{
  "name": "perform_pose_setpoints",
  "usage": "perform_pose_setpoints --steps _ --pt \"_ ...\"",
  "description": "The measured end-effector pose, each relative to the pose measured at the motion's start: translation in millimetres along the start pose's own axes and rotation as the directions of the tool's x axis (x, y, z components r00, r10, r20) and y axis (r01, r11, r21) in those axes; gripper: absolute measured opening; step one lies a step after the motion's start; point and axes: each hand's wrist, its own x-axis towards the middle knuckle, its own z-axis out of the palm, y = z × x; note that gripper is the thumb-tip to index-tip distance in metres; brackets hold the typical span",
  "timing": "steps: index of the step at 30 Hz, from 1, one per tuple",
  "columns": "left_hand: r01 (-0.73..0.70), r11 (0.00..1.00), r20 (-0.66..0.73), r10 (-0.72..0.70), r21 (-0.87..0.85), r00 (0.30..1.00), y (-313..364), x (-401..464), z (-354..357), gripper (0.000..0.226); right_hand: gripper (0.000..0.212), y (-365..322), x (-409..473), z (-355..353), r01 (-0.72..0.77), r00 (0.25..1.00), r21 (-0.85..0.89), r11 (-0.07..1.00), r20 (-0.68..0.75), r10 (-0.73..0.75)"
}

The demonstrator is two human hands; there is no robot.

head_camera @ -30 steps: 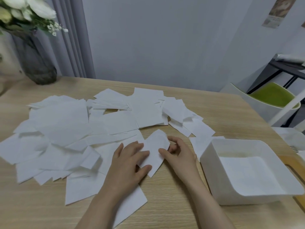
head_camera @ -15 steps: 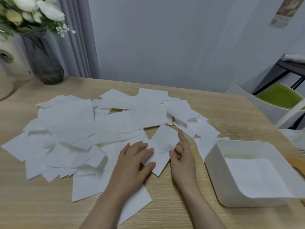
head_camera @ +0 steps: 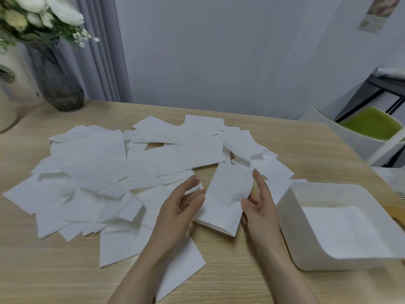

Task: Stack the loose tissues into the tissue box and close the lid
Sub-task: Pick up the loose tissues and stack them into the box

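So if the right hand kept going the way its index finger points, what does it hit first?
Probably the overlapping loose white tissues just beyond the right hand; depth is uncertain.

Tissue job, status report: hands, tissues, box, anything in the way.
Left hand and right hand hold one folded tissue between them. Tissue box open, tissues inside, no lid seen. Loose pile remains. Path to box clear.
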Motion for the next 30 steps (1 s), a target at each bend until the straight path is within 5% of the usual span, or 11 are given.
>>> perform_pose_setpoints --steps 9,14,19,21,25,30 --pt "0.136 0.975 0.016 -0.135 -0.177 0.991 3 2 -3 0.061 0.064 -14 0 -4 0.017 0.997 0.02 1.0 0.079 -0.018" --pt "0.162 0.966 0.082 -0.148 -0.201 0.985 9 -1 0 0.029 0.063 -14 -1 7 -0.008 0.987 0.044 0.999 0.16 0.001" --pt "0.164 0.97 -0.039 -0.174 -0.181 0.984 7 1 -1 0.029 0.059 -9 3 20 0.012 0.987 0.031 0.999 0.159 -0.017" --pt "0.159 0.972 -0.11 -0.18 -0.172 0.978 6 2 -2 0.031 0.05 -6 12 22 0.118 0.991 -0.145 0.982 0.08 -0.107" --pt "0.152 0.971 -0.189 -0.186 -0.183 0.964 5 5 -3 0.024 0.043 -1 48 16 0.206 0.966 -0.707 0.676 0.038 -0.255" --pt "0.167 0.965 -0.229 -0.213 -0.204 0.95 7 6 -4 0.032 0.048 -1 87 18 0.183 0.974 -0.916 0.356 0.12 -0.191"
